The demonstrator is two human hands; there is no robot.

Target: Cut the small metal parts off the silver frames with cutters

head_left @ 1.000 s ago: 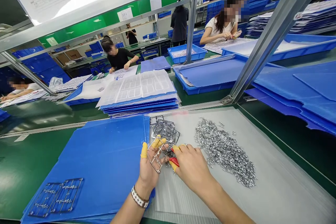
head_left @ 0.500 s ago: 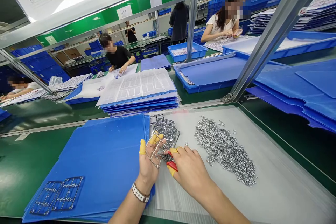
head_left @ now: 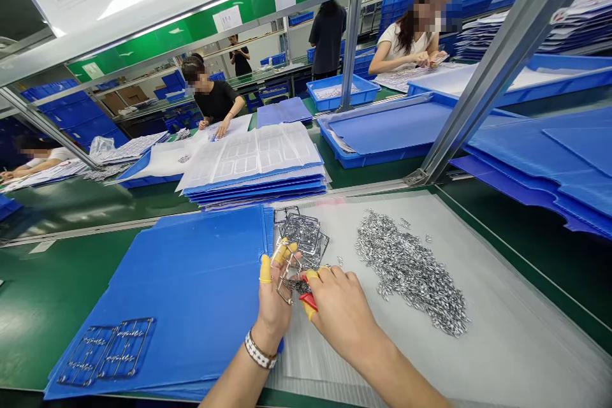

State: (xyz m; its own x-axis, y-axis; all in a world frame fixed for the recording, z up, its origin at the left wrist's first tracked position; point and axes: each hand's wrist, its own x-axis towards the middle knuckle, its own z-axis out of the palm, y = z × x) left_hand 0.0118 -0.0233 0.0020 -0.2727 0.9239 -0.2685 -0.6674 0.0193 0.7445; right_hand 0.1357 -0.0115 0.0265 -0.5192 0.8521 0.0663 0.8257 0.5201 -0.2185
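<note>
My left hand (head_left: 273,293), with yellow finger cots, holds up a shiny chrome sprue frame (head_left: 283,268) by its edge. Red-handled nippers (head_left: 306,293) are gripped in my right hand (head_left: 339,306), which also wears yellow cots. Their jaws reach in among the frame's bars; the exact cutting point is too small to make out. Behind my hands lies a stack of similar chrome frames (head_left: 303,233). Right of them spreads a large heap of small silvery parts (head_left: 411,274). At lower left, two sprue frames (head_left: 102,350) lie side by side on a blue plastic sheet (head_left: 191,280).
A translucent sheet (head_left: 497,331) lies under the heap. Stacked blue and white sheets (head_left: 253,191) stand beyond the bench's back rail. A slanted metal post (head_left: 478,76) rises at the right, beside a blue tray (head_left: 373,156). Several people work across the bench.
My left hand has shifted slightly right and turned the frame more edge-on. The nippers have moved a little left, deeper into the frame.
</note>
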